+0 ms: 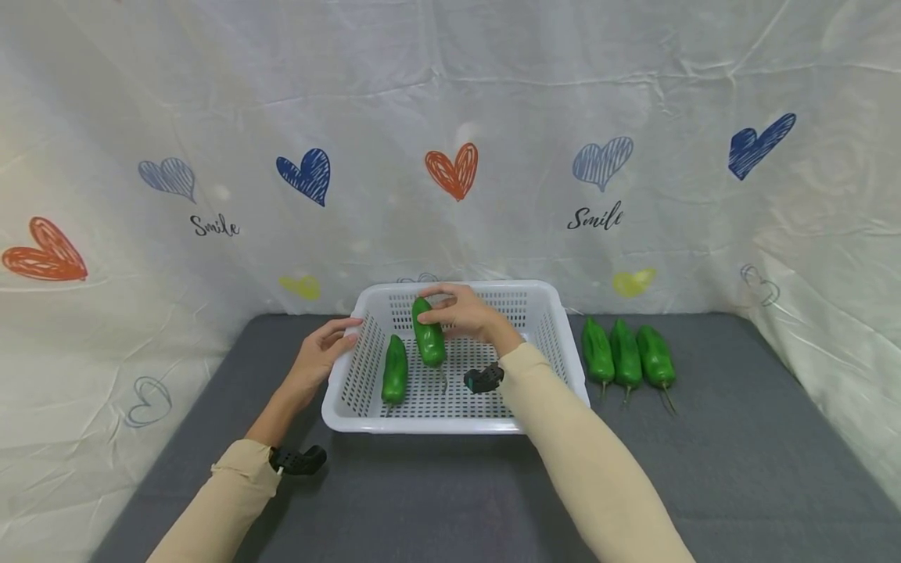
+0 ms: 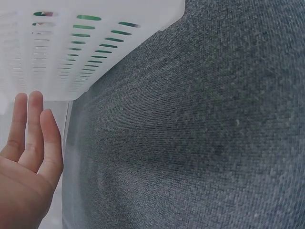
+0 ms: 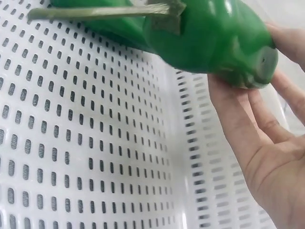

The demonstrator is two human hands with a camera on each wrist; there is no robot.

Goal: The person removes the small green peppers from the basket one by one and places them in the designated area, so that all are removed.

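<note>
A white perforated plastic basket (image 1: 422,424) sits on the grey cloth. Over its left half, my right hand (image 1: 461,314) pinches a green pepper (image 1: 428,336) between thumb and fingers. In the right wrist view that pepper (image 3: 205,33) is large, its dry stem pointing left. Another green pepper (image 1: 395,371) lies on the basket floor to the left of the held one. At the basket's left rim, my left hand (image 1: 320,360) touches the edge with its fingertips. The left wrist view shows fairly straight fingers (image 2: 34,124) beside the basket's side wall.
Three more green peppers (image 1: 625,356) lie in a row on the grey tablecloth (image 1: 739,453), right of the basket, stems toward me. A pale curtain (image 1: 521,102) printed with hearts hangs behind the table. Dark wrist devices (image 1: 299,460) are worn on both arms.
</note>
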